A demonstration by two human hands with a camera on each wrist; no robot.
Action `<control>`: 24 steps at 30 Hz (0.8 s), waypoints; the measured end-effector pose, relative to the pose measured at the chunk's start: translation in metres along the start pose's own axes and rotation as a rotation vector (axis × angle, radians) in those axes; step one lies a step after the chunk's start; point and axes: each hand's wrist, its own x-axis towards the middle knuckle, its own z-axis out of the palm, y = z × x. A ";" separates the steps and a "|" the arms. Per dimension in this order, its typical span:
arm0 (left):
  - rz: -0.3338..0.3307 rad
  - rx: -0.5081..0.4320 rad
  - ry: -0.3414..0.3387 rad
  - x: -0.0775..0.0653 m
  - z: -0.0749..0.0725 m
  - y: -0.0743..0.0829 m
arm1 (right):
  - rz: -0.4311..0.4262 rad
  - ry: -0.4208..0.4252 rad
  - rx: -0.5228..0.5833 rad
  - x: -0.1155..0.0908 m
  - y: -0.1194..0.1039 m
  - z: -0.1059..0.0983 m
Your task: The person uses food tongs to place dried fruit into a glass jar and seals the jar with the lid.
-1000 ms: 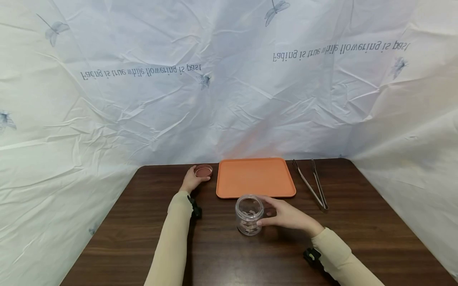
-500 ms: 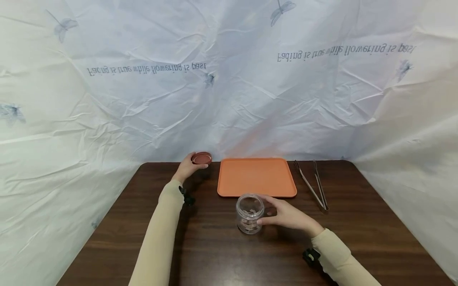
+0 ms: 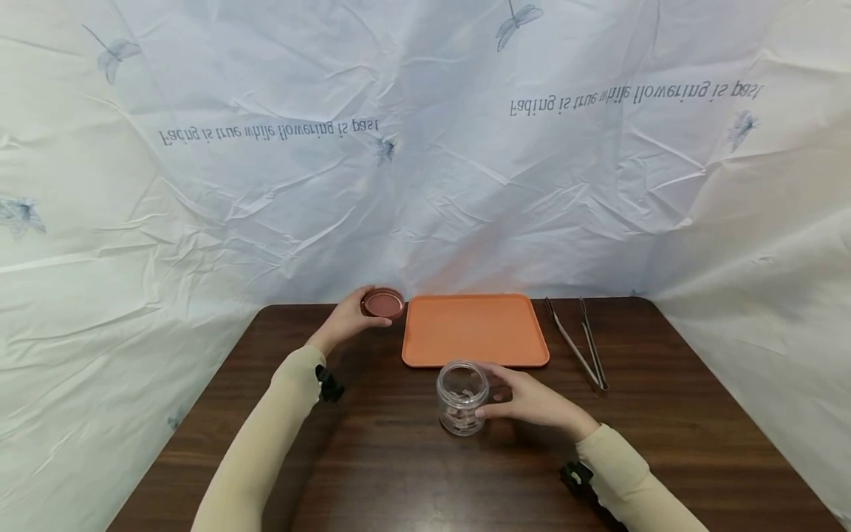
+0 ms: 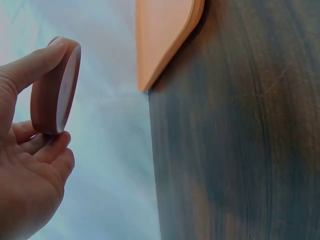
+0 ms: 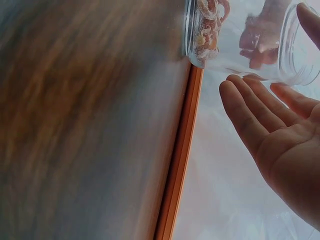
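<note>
My left hand (image 3: 346, 319) pinches a round reddish-brown lid (image 3: 384, 304) between thumb and fingers, near the table's far edge. The lid's inner face tilts toward the head camera; in the left wrist view the lid (image 4: 55, 87) appears edge-on, held clear of the table. A clear, open-topped jar (image 3: 459, 414) stands upright near the middle of the table. Around its right side my right hand (image 3: 535, 399) holds it, thumb in front and fingers behind. Pinkish, white-dusted pieces (image 5: 209, 30) lie at the bottom of the jar.
An orange tray (image 3: 475, 330) lies at the back, beyond the jar and just right of the lid. Metal tongs (image 3: 585, 355) rest to its right, their joined end toward the front. A white printed sheet (image 3: 439, 185) hangs behind the dark wooden table (image 3: 425, 480).
The left hand first lifted the lid up and away, then brought it slightly right toward the tray; its forearm swung left. The right hand and jar have stayed in place.
</note>
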 end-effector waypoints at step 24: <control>0.134 0.157 -0.118 -0.086 0.005 0.041 | 0.031 0.008 0.003 0.000 0.005 0.001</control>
